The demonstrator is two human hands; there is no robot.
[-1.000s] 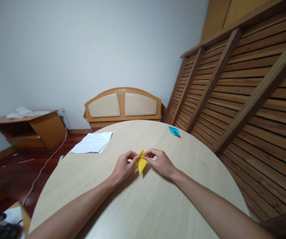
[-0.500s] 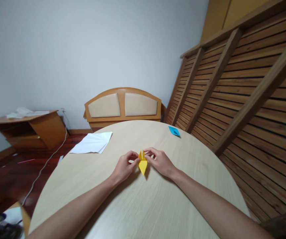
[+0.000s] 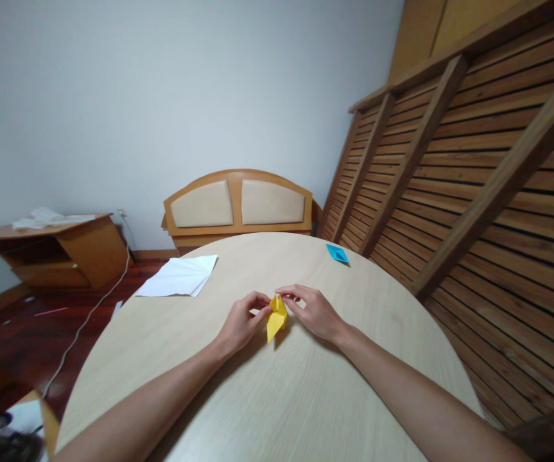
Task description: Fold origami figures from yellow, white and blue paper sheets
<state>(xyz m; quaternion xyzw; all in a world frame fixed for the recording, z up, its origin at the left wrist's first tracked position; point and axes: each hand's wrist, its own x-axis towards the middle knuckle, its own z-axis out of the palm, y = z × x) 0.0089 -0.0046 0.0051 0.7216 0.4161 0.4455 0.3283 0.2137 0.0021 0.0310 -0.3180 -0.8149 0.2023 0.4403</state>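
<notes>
A small yellow folded paper (image 3: 277, 318) is held between my two hands, just above the middle of the table. Its pointed flap hangs toward me, slanting down to the left. My left hand (image 3: 244, 321) pinches its left edge between thumb and fingers. At the upper right, my right hand (image 3: 313, 312) has its fingertips closed on the top tip of the paper. The fingers partly cover that top end.
The round pale wooden table (image 3: 277, 410) bears white sheets of paper (image 3: 180, 276) at the left and a blue folded paper (image 3: 337, 253) near its far right edge. A slatted wooden frame (image 3: 474, 192) leans at the right. A headboard (image 3: 238, 226) stands behind.
The yellow paper has turned and tilted; its lower point has swung left. My right fingers have moved slightly left onto its top tip. The left hand has barely moved.
</notes>
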